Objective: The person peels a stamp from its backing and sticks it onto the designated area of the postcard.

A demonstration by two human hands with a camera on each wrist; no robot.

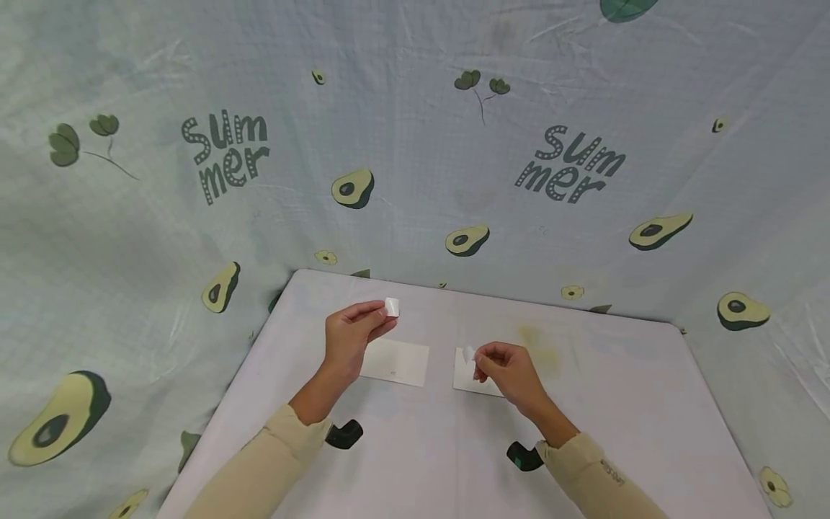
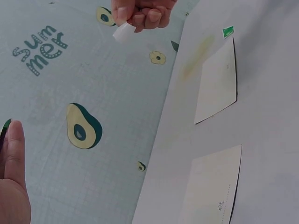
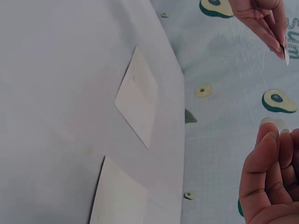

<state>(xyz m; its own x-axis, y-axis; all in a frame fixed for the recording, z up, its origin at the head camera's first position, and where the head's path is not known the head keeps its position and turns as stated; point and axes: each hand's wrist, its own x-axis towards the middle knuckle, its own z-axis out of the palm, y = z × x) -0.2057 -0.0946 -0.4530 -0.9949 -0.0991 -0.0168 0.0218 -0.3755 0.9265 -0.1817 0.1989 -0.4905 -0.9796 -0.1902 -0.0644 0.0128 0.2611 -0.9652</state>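
My left hand [image 1: 350,335], raised over the table, pinches a small white square [image 1: 392,308] between thumb and fingers. Its dark green edge [image 2: 5,130] shows in the left wrist view. With bent fingers, my right hand [image 1: 509,371] pinches a thin white scrap of paper [image 2: 124,32], its fingertips above the right card. Two pale cards lie flat and apart: the left card [image 1: 397,364] behind and below the left hand, the right card [image 1: 463,376] partly covered by the right hand. Beside the right card lies a small green sticker [image 2: 228,31], hidden in the head view.
A white-covered table [image 1: 402,461] holds everything, with a yellowish stain [image 1: 538,346] right of the cards. A curtain [image 1: 415,144] printed with avocados surrounds it on the back and sides. Black wrist devices [image 1: 345,435] stick out from both sleeves.
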